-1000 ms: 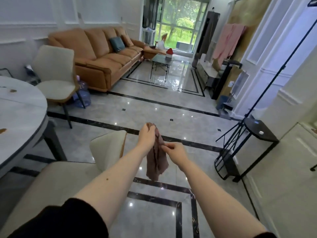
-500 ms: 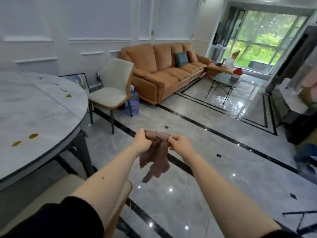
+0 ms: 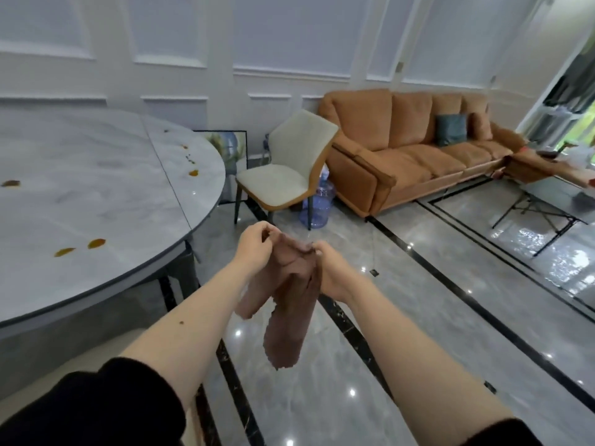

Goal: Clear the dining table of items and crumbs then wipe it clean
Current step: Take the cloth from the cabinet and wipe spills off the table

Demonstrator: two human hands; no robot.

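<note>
the left hand [image 3: 254, 244] and the right hand [image 3: 331, 272] each pinch the top edge of a brown cloth [image 3: 289, 304], which hangs down between them above the floor. left of the left hand is the table [image 3: 96, 194], with orange stains [image 3: 96, 243] on it.

Brown cloth [image 3: 289, 304] soft, matt, limp, nap slightly fuzzy. Table [image 3: 96, 201] top pale marble-look slab, smooth, faint sheen, dark rim; amber smears [image 3: 80, 247] glossy on it. Floor [image 3: 434, 317] grey polished tile, mirror-glossy, black veined strips. Chair [image 3: 283, 175] cream matt upholstery, tan shell. Sofa [image 3: 415, 146] orange matt fabric or suede-like. Water jug [image 3: 317, 204] clear bluish plastic.
</note>
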